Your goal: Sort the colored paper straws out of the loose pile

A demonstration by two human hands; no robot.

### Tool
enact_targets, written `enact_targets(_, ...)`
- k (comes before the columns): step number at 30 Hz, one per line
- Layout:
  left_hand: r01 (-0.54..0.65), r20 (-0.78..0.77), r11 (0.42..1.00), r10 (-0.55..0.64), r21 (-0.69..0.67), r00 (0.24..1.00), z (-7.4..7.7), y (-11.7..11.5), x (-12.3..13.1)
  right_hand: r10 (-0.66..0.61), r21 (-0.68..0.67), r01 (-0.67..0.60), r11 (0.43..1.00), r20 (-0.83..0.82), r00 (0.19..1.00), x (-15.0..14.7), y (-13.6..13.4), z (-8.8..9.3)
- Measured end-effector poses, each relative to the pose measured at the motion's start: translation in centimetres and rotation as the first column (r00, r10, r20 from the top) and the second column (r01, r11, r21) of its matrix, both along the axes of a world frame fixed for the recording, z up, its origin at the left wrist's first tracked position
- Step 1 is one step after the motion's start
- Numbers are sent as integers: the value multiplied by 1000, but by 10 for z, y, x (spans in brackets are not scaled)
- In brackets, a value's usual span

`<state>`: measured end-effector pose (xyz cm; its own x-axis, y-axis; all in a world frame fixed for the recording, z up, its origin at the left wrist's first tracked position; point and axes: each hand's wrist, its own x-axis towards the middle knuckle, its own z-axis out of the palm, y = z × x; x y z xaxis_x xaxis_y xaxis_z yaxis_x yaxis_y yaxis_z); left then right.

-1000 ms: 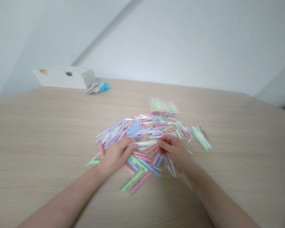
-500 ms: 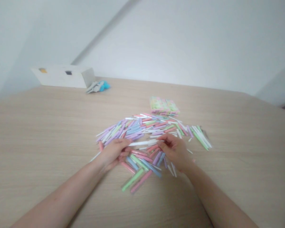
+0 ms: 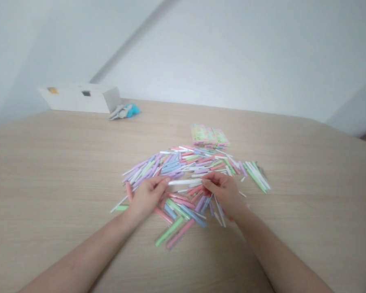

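Observation:
A slim white pen-like tube [image 3: 183, 182] is stretched level between my two hands, above the middle of a loose pile. My left hand [image 3: 149, 196] pinches its left end between thumb and fingers. At the other end, the fingertips of my right hand [image 3: 222, 190] are closed on it and hide its tip. Below and around the hands lie many slim sticks and tubes in pink, green, blue, purple and white, such as a green tube [image 3: 170, 231] and a pink tube [image 3: 180, 233] at the near side. Blur hides their exact kind.
Behind the pile stands a stack of pastel printed packs [image 3: 210, 136]. A white box [image 3: 76, 99] is at the back left, with a crumpled grey and blue item [image 3: 125, 111] beside it. Green and white sticks [image 3: 256, 176] lie at the right. The wooden table [image 3: 308, 195] meets a white wall.
My left hand has turned slightly, its fingers now tucked under, and more of a green tube shows beside it. Both hands keep hold of the white tube; the view has shifted a little.

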<state>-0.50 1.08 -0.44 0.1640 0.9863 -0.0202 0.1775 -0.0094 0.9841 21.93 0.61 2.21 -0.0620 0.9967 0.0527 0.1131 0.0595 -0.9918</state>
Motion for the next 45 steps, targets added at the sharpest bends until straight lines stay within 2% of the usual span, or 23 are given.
enact_targets(5,-3,-144,999,8,35,989,3,-2,1,26,-59,-40,997,-228,973,0,4,-5)
enact_targets(8,29,-182,999,-34,-25,983,4,-5,5,40,-102,-85,991,-380,924,-6,3,-9)
enact_targets(12,118,-177,990,-130,-80,976,4,-9,9,38,-166,-119,979,-421,906,-15,0,-14)
enact_targets(15,148,-168,988,-155,-53,974,0,-9,8,41,-175,-124,977,-416,909,-15,0,-13)
enact_targets(20,112,-199,993,-103,35,975,-1,-5,5,30,-122,-74,990,-328,944,-4,3,-7)
enact_targets(24,70,-203,995,-56,64,978,6,-3,3,5,-44,-7,999,-45,999,4,5,1)
enact_targets(27,20,-197,996,-2,89,980,9,-2,2,-111,-24,117,993,162,980,19,10,12)
enact_targets(29,-5,-209,994,27,105,977,8,-1,1,-235,31,237,971,322,917,38,16,20)
enact_targets(30,-9,-214,994,32,106,976,7,-1,1,-302,82,296,952,431,850,50,19,23)
enact_targets(31,-8,-215,995,30,102,976,6,-1,1,-366,151,341,928,545,754,62,22,26)
enact_targets(32,-1,-214,995,22,95,977,5,-2,0,-424,220,384,897,670,609,75,25,27)
enact_targets(33,8,-211,996,11,85,977,4,-2,0,-460,251,419,873,712,531,87,27,27)
enact_targets(36,31,-221,998,-18,57,975,3,-4,0,-511,301,497,814,777,367,116,31,23)
enact_targets(40,43,-292,999,-40,5,956,4,-5,-1,-483,295,561,774,847,222,137,30,18)
enact_targets(45,57,-325,998,-64,-30,944,1,-5,-3,-376,232,563,793,914,153,148,29,16)
